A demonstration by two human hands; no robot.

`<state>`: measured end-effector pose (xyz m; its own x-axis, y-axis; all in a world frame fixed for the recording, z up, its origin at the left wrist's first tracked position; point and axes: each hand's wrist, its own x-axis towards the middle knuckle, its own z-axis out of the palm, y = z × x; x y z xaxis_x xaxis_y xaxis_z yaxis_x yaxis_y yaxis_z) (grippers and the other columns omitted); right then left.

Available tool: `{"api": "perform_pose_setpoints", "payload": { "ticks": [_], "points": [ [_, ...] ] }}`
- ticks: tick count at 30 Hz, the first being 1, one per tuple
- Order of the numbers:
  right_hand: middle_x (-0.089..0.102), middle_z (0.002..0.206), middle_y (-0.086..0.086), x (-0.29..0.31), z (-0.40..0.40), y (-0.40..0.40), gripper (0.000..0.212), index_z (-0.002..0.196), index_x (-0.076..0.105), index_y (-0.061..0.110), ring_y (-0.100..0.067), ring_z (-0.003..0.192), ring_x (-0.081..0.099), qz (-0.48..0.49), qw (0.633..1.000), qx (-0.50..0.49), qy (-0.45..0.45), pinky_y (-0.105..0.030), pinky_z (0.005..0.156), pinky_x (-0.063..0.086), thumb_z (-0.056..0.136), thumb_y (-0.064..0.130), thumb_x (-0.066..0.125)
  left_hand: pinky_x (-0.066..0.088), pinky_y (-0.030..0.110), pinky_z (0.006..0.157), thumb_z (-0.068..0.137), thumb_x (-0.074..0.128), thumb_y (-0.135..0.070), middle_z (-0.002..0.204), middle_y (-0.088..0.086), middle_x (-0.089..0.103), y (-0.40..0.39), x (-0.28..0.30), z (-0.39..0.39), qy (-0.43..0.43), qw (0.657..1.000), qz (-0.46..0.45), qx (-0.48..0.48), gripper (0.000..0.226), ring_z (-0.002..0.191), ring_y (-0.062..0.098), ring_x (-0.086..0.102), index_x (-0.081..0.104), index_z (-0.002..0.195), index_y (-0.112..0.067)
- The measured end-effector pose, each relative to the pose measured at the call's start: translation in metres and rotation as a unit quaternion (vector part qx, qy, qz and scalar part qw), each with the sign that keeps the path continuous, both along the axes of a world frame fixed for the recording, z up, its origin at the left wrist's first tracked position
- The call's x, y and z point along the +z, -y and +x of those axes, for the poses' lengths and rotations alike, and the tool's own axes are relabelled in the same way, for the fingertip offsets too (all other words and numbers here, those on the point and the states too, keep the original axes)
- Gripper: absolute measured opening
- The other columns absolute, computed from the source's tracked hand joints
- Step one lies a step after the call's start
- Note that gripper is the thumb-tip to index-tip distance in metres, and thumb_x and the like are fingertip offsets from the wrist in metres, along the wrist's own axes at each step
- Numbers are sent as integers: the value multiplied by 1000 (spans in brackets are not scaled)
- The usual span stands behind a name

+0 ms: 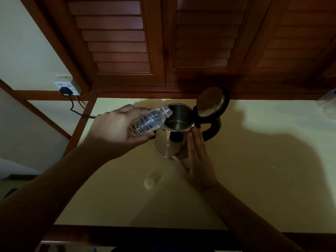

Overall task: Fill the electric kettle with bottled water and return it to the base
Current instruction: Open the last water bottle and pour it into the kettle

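Note:
A steel electric kettle [166, 144] with a black handle stands on the pale counter [254, 170], its lid [211, 102] flipped up and open. My left hand [116, 128] grips a clear plastic water bottle [151, 120], tilted with its uncapped mouth over the kettle's opening. My right hand [198, 160] rests with straight fingers against the kettle's near side. The kettle's base is mostly hidden behind my left hand. A white bottle cap [149, 182] lies on the counter in front of the kettle.
A black plug sits in a wall socket [68, 88] at the left, its cord running toward the kettle. Dark wooden louvred cabinet doors [163, 42] rise behind the counter. A crumpled clear plastic item [329, 104] lies at the far right edge.

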<state>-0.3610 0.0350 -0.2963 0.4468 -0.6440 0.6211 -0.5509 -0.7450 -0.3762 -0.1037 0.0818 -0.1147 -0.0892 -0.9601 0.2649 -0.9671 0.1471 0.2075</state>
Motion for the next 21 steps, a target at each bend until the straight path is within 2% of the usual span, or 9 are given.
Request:
{"api": "perform_pose_setpoints", "payload": {
  "ticks": [5,13,21],
  "points": [
    [-7,178,0,0,-1,0,106,169,-3,17,-26,165,3,4,1000,-1,1,-38,132,18,98,36,73,54,31,64,81,40,-82,115,-6,67,2,-2,3,44,999,-10,-18,77,87,22,70,57,137,-32],
    [-7,178,1,-1,-1,1,113,169,-4,19,-25,165,3,3,1000,-3,-4,-36,132,17,94,33,79,54,32,64,81,42,-80,112,-4,67,3,0,7,54,998,-13,-28,76,84,24,70,59,135,-29],
    [-9,178,4,1,-1,0,99,169,-5,22,-23,165,1,16,1000,6,3,-34,133,13,101,41,65,56,34,62,82,42,-80,109,-4,67,4,4,10,75,996,-31,-48,74,80,26,71,59,134,-31]
  ]
}}
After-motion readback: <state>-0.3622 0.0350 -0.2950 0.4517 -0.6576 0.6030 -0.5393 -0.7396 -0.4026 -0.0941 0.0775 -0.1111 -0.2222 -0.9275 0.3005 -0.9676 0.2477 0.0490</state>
